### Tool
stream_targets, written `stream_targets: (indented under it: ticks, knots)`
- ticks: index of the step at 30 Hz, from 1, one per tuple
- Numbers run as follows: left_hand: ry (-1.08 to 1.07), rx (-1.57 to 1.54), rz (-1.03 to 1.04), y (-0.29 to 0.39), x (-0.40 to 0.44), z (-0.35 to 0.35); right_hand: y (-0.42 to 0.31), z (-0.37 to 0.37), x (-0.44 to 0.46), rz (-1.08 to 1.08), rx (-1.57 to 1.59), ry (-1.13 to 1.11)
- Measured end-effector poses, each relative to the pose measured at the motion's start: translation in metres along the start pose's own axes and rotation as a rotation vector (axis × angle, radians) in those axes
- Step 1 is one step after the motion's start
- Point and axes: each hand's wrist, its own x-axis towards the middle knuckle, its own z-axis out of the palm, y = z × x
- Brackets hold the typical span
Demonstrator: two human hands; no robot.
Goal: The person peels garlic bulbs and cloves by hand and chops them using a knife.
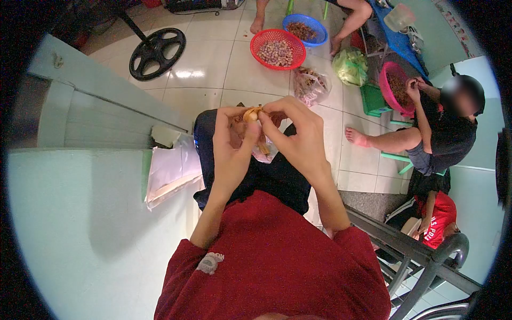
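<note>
A small shallot with a pale bulb and papery golden-brown skin is pinched between my two hands above my lap. My left hand is closed, its thumb and fingers holding the bulb from the left. From the other side, the thumb and index finger of my right hand press together at the bulb's skin. Below my fingers is a clear plastic bag, with brownish bits partly hidden behind my hands.
On the tiles ahead stand a red basket of pale purple bulbs, a blue basket of brown ones and a plastic bag. A seated person works over a pink basin at right. A metal railing is nearby.
</note>
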Motion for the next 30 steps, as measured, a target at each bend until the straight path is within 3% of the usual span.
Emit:
stream_targets:
  ticks: [6, 9, 11, 20, 24, 26, 30]
  knots:
    - [-0.012, 0.005, -0.021, -0.001, 0.002, -0.002, 0.001, -0.001, -0.002, -0.041, 0.056, -0.034]
    - [-0.076, -0.047, -0.098, -0.007, 0.001, -0.009, 0.011, 0.002, -0.004, 0.039, 0.137, -0.028]
    - [-0.155, -0.523, -0.222, -0.003, 0.003, -0.007, 0.020, 0.002, -0.005, 0.096, 0.326, -0.021]
    - [-0.022, -0.300, -0.209, -0.017, 0.008, -0.010, 0.035, 0.004, -0.010, 0.172, 0.295, -0.034]
    - [-0.019, -0.270, -0.226, -0.025, 0.006, -0.025, 0.104, 0.023, -0.029, 0.320, 0.316, -0.089]
    - [0.032, -0.306, -0.246, -0.024, 0.005, -0.030, 0.154, 0.045, -0.043, 0.358, 0.119, -0.120]
    - [0.041, -0.348, -0.256, -0.023, -0.002, -0.042, 0.237, 0.101, -0.076, 0.516, 0.065, -0.162]
